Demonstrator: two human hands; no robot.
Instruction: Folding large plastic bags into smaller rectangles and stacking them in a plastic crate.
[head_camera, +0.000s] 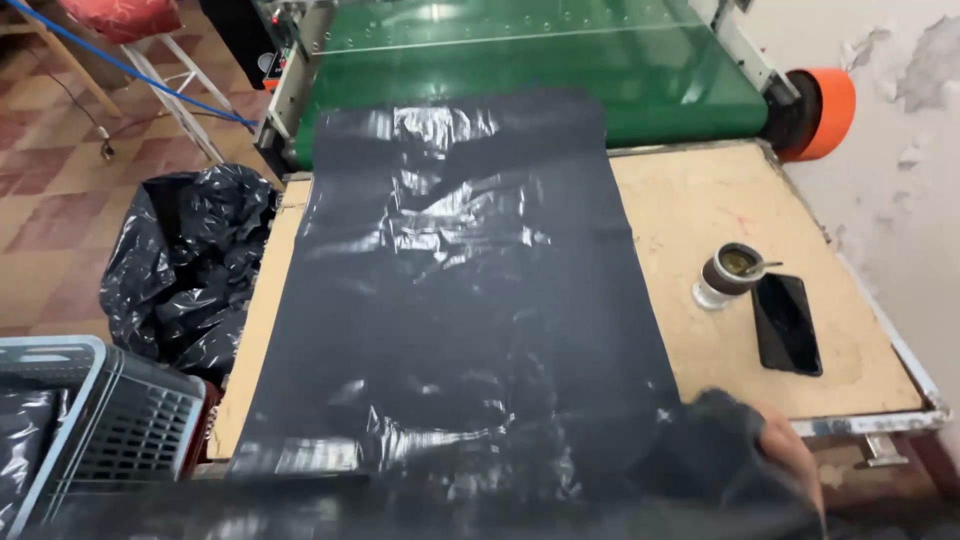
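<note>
My right hand (785, 450) sits at about five o'clock, blurred, its grip bunched on the near corner of the black plastic sheet (460, 290); my left hand is out of view. The sheet lies flat and glossy down the middle of the counter (700, 200), running from the near edge at six o'clock up to twelve, where its far end overlaps the green conveyor belt (560, 60). At three o'clock on the bare wood stand a small round cup with a metal straw (730, 272) and, just beside it, a dark phone (786, 323) lying flat. An orange roller end (832, 110) shows at one o'clock against a peeling wall. At nine o'clock a stuffed black bag (185, 270) sits on the tiled floor, with a grey crate (90, 430) at eight.
</note>
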